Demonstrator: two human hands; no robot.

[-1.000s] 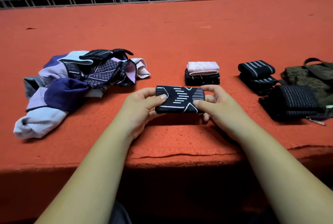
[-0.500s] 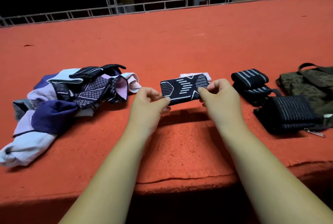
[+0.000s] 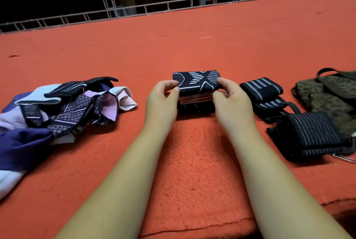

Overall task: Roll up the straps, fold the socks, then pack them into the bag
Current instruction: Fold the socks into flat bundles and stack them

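A folded black sock with white line patterns (image 3: 196, 81) sits on top of a small stack: a folded pink sock (image 3: 194, 99) and a folded dark sock (image 3: 195, 108) below it. My left hand (image 3: 162, 100) pinches the patterned sock's left end and my right hand (image 3: 230, 100) pinches its right end. A heap of unfolded socks (image 3: 57, 107) in purple, white and black lies to the left. Rolled black striped straps (image 3: 264, 90) and another rolled strap (image 3: 310, 134) lie to the right. The olive patterned bag (image 3: 331, 94) rests at the far right.
Everything lies on a red carpeted platform (image 3: 192, 46). A metal truss railing (image 3: 134, 10) runs along its far edge. The platform's near edge (image 3: 192, 229) drops off below my forearms. A metal clip (image 3: 344, 158) sticks out by the near strap.
Both hands carried the patterned folded sock forward, away from me, and brought it down onto the pink and dark folded socks.
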